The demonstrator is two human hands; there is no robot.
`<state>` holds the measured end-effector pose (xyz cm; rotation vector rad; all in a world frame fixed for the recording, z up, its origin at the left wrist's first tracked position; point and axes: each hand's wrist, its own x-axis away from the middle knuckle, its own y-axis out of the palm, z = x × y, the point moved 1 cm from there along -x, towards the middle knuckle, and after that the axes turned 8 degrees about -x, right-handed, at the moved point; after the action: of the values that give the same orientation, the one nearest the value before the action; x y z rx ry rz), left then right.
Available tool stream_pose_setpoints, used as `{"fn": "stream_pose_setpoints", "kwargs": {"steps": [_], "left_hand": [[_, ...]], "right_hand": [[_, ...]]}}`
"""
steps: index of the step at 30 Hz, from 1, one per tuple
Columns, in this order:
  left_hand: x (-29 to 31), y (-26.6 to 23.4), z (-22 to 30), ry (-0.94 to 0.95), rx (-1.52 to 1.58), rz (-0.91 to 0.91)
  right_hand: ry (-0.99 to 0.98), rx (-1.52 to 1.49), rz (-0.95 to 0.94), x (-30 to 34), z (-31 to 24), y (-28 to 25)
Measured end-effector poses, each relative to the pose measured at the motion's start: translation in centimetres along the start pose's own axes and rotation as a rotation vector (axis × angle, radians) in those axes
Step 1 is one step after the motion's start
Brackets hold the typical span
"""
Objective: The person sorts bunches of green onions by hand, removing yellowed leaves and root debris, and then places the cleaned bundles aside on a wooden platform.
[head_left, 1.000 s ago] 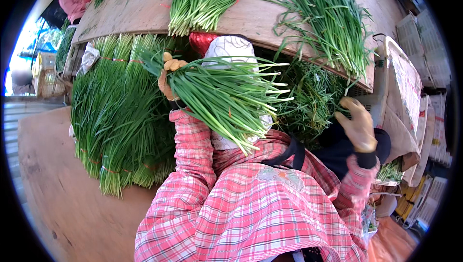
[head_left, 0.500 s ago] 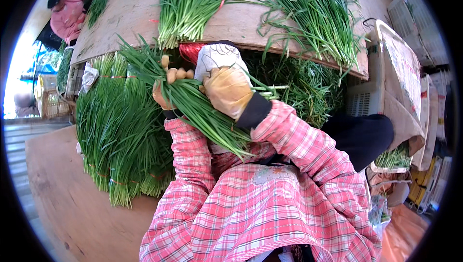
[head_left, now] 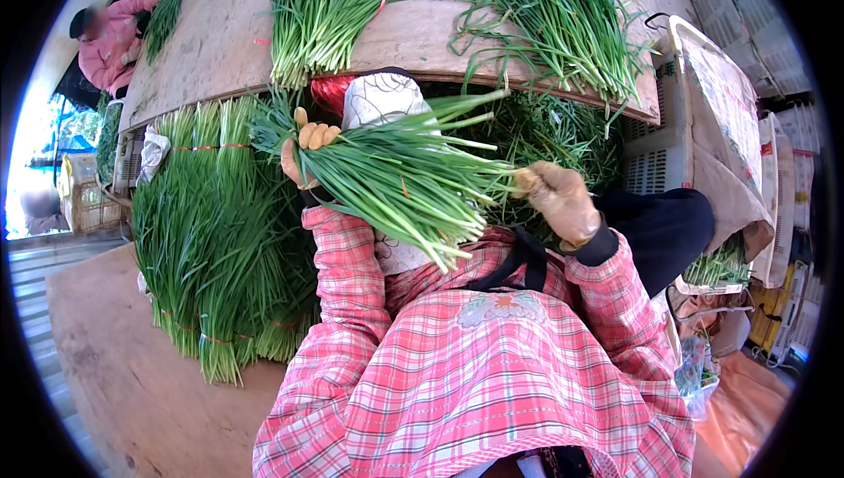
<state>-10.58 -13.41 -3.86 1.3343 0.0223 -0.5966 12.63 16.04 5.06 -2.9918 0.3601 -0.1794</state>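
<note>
My gloved left hand [head_left: 309,145] is closed around a loose bunch of garlic chives [head_left: 400,175], near its leafy end. The pale stems fan out to the right across my lap. At the tips of a few stems is my gloved right hand [head_left: 563,203]. Its fingers are pressed together on the stem ends, and what lies inside the fist is hidden. Beyond the bunch, a white patterned cloth [head_left: 382,98] covers my knee, with a red bundle of ties [head_left: 331,91] beside it.
Tied chive bundles [head_left: 215,223] are stacked at the left above a wooden board [head_left: 114,328]. Two chive piles [head_left: 325,16] [head_left: 563,21] lie on the plywood table [head_left: 413,43] ahead. Loose greens [head_left: 554,148] lie beneath its edge. Crates [head_left: 655,161] stand right; another person [head_left: 110,47] sits far left.
My right hand has moved right, off the cloth-covered knee and out to the stem ends. The bunch has swung round, its stems now spread toward the right. My left hand still grips it.
</note>
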Motion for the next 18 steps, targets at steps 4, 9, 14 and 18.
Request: {"fn": "stream_pose_setpoints", "kwargs": {"steps": [4, 9, 14, 18], "left_hand": [[0.2, 0.4, 0.2, 0.103, -0.014, 0.138], [-0.3, 1.0, -0.6, 0.113, -0.06, 0.289], [-0.2, -1.8, 0.2, 0.058, -0.211, 0.158], [0.0, -2.3, 0.7, 0.053, -0.256, 0.208]], "right_hand": [[0.178, -0.164, 0.208, 1.4, -0.1, -5.3], [-0.288, 0.777, -0.039, -0.6, 1.0, -3.7], [0.16, -0.077, 0.008, -6.1, 1.3, 3.3], [0.129, -0.356, 0.007, -5.7, 2.2, 4.0]]}}
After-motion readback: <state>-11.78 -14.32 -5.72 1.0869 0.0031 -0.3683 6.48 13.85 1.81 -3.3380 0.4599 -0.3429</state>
